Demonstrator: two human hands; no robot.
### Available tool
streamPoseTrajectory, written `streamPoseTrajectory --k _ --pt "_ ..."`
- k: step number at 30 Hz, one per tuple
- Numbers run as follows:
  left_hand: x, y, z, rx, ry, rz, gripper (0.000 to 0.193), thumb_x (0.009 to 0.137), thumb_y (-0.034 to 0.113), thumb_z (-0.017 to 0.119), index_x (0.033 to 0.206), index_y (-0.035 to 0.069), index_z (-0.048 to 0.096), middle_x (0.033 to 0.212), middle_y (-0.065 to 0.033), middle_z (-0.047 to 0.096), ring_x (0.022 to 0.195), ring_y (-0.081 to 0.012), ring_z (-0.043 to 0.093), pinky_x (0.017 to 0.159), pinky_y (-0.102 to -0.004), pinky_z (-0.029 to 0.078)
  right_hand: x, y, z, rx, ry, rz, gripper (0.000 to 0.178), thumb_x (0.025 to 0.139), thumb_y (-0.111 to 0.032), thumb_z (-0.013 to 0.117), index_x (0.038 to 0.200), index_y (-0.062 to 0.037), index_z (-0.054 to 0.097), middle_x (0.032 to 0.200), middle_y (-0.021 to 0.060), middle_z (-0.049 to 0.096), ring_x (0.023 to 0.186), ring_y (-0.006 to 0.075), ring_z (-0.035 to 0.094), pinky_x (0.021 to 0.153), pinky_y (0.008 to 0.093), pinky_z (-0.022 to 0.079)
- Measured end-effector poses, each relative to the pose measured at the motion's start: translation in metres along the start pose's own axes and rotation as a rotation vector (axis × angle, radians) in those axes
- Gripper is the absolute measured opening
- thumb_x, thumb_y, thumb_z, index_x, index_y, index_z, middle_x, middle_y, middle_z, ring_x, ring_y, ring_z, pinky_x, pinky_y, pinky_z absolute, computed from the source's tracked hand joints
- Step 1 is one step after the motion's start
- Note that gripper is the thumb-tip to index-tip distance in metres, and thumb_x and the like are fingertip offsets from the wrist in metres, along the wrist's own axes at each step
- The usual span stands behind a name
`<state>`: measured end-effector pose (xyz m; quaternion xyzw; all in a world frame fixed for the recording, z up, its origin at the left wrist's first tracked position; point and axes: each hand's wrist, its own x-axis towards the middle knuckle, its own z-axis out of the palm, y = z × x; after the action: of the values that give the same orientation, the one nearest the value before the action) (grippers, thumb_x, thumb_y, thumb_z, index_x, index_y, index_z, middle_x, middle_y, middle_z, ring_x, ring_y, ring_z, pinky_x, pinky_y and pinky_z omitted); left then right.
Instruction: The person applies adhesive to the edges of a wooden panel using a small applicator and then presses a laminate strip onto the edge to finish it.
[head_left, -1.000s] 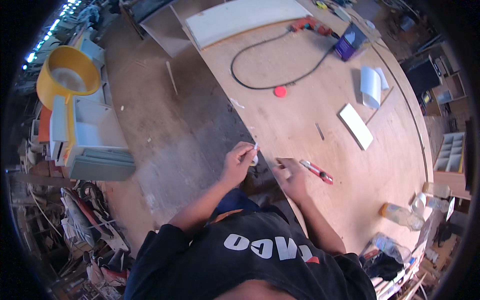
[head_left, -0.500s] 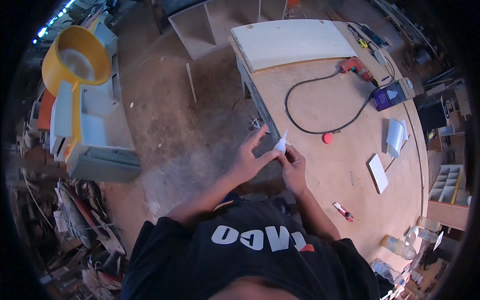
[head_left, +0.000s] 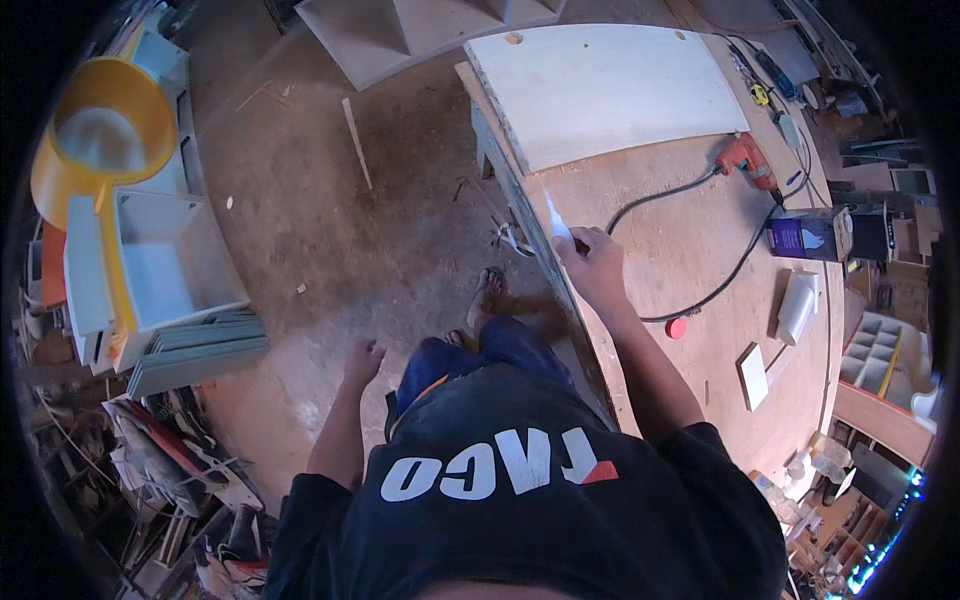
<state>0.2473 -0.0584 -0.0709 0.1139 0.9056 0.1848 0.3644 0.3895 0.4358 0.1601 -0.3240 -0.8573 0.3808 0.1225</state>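
Note:
My right hand [head_left: 592, 264] is shut on a small white bottle [head_left: 559, 226] with a long, thin pointed nozzle. It holds the bottle with the tip up, over the left edge of the workbench [head_left: 700, 380], just below a large white panel [head_left: 610, 95]. My left hand [head_left: 364, 361] hangs low over the floor, away from the bench. Its fingers are curled in, and nothing shows in them. A red round cap [head_left: 676, 328] lies on the bench to the right of my right forearm, near the black cord of a red power drill [head_left: 742, 160].
Further right on the bench are a purple-and-black can [head_left: 800, 234], a rolled clear sheet [head_left: 797, 306] and a small white block [head_left: 752, 376]. White cabinet pieces [head_left: 175, 250] and a yellow round form [head_left: 110, 115] stand at left. A thin stick [head_left: 356, 143] lies on the floor.
My left hand has left the bottle and dropped down to the left. My right hand has carried the bottle forward over the bench edge. The view has shifted, showing my foot.

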Motion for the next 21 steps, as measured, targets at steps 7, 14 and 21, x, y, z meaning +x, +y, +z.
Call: streamPoseTrajectory --k 7,14,21 --pt "-0.028 -0.032 0.021 -0.175 -0.078 -0.239 0.053 0.087 0.035 0.075 0.123 -0.003 0.072 0.121 -0.0234 0.073 0.109 -0.0341 0.072 0.098 -0.0423 0.055 0.039 -0.010 0.011 -0.099 -0.022 0.057 0.026 0.085 -0.024 0.074 0.086 0.0015 0.075 0.077 0.0219 0.067 0.071 0.0379 0.066 0.068 0.0465 0.051" --pt "0.025 0.000 -0.013 -0.420 -0.190 -0.333 0.052 0.091 0.032 0.074 0.128 -0.004 0.069 0.115 -0.0215 0.075 0.105 -0.0284 0.073 0.095 -0.0379 0.055 0.052 -0.015 0.021 -0.173 -0.022 0.062 0.028 0.085 -0.025 0.073 0.081 0.0025 0.073 0.073 0.0236 0.065 0.070 0.0403 0.064 0.067 0.0476 0.050" --pt "0.084 0.010 -0.057 -0.361 -0.026 -0.147 0.049 0.093 0.029 0.073 0.128 -0.005 0.068 0.114 -0.0210 0.075 0.105 -0.0267 0.072 0.093 -0.0369 0.055 0.058 -0.034 0.021 -0.179 -0.004 0.108 0.029 0.084 -0.026 0.072 0.080 0.0029 0.072 0.074 0.0235 0.066 0.071 0.0405 0.065 0.067 0.0480 0.050"
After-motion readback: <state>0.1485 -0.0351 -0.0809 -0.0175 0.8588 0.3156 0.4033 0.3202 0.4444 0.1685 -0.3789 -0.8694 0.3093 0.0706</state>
